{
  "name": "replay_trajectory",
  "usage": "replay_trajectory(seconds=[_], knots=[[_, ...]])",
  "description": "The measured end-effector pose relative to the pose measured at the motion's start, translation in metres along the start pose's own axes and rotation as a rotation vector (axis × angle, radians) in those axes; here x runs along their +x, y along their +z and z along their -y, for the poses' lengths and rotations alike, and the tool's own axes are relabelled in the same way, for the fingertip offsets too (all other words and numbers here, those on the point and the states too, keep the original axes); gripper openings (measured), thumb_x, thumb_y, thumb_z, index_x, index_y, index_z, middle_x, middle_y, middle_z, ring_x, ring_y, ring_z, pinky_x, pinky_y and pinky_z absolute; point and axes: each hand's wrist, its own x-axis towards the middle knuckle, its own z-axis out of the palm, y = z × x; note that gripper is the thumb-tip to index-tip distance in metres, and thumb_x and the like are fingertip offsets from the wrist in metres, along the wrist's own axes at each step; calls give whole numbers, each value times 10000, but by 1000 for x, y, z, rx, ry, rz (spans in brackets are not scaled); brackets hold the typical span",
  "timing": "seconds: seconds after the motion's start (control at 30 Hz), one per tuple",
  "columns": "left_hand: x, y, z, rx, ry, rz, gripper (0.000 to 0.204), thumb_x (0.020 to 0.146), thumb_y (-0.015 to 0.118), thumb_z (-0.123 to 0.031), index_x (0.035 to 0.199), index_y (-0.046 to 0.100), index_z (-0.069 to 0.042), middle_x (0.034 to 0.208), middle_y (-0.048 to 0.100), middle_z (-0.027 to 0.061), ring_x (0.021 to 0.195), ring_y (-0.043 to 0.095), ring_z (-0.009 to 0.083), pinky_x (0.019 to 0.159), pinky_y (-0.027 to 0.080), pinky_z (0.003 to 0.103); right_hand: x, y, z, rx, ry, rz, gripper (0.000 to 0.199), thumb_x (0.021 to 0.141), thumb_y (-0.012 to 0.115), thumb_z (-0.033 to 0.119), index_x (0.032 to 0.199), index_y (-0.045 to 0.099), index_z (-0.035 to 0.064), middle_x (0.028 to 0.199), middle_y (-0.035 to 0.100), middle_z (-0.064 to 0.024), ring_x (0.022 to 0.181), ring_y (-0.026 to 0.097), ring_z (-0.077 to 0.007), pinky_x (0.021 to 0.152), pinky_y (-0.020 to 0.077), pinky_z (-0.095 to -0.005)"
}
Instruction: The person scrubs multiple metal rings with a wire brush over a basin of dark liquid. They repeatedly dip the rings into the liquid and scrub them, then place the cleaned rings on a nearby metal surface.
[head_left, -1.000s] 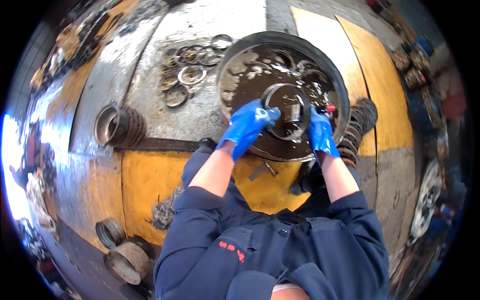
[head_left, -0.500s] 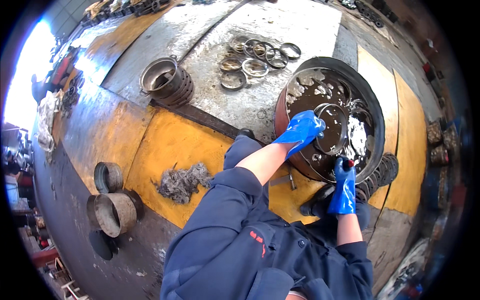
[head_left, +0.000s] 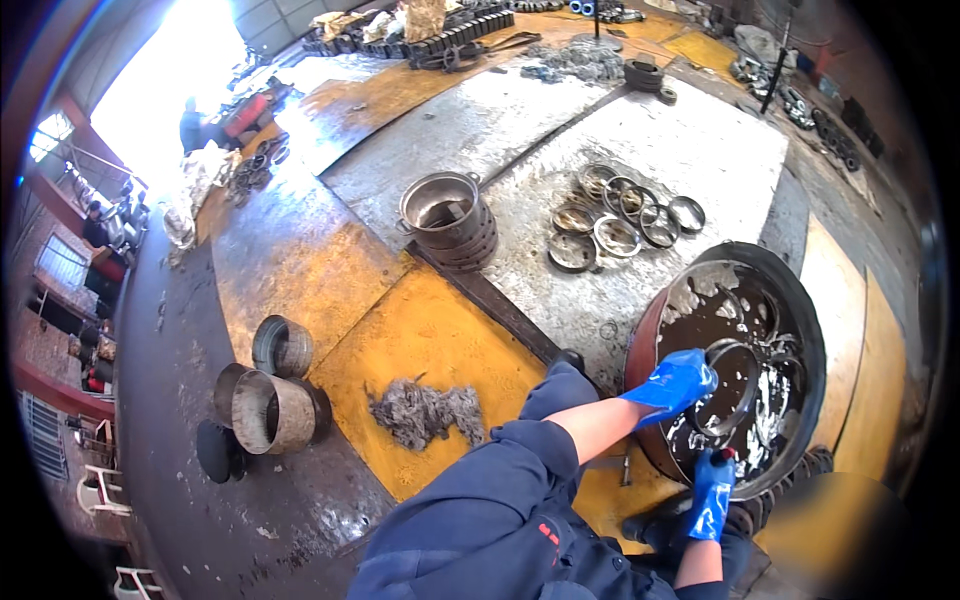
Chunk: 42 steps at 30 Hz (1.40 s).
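Observation:
My left hand (head_left: 682, 384), in a blue rubber glove, is closed on the left edge of a dark metal ring (head_left: 752, 392). The ring is tilted over dark, shiny liquid in a large round drum (head_left: 812, 405). Just below it, at the drum's near rim, my gloved right hand (head_left: 711, 498) is closed around a tool with a red end (head_left: 726, 455); the rest of that tool is hidden. More rings lie partly sunk in the liquid. Beyond the drum, several similar rings (head_left: 618, 236) lie in a loose group on the pale floor plate.
A two-handled metal pot (head_left: 440, 203) sits on a ribbed metal stack left of the rings. Grey rag waste (head_left: 428, 412) lies on the yellow plate. Short metal cylinders (head_left: 272, 412) stand at left. More ringed parts are by the drum's near right side. People are in the left background.
The view has swung up and left, so everything sits lower and further right. The ring stands more steeply tilted in my left hand. My right hand stays at the drum's near rim.

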Motion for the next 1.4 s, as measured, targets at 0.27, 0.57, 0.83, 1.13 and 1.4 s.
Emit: replay_trajectory(seconds=[0.27,0.57,0.83,1.13,1.4], knots=[[2,17,12,36,49,41,317,937,663,-262,991,720,46,921,753,275,883,751,442,799,579,514,-8,-8,18,-15,-40,-69,352,927,787,345,946,720,-1,867,769,-184,845,758,-347,789,570,-466],[-2,23,9,70,126,-87,302,907,700,-272,998,735,15,934,745,286,905,747,451,813,591,501,-3,-4,1,-46,-53,-28,407,943,761,394,1013,746,-7,911,780,-205,867,766,-359,813,582,-461],[22,13,32,120,368,145,222,951,705,-205,1023,783,-9,949,809,146,876,775,255,775,612,357,-20,-33,47,-10,31,69,538,951,687,427,1329,724,46,1239,757,-229,1213,713,-380,1029,561,-431],[21,9,10,19,-63,161,421,990,684,-361,1190,713,9,942,813,94,725,699,179,660,557,342,-27,-40,60,-156,114,107,444,971,600,475,1210,765,139,1211,766,-174,1164,707,-405,992,570,-492],[15,11,2,-27,-92,162,441,992,685,-378,1225,705,-5,957,822,91,732,709,183,660,554,339,-26,-35,54,-167,116,109,450,983,597,483,1205,757,126,1218,766,-169,1165,710,-394,994,571,-479]])
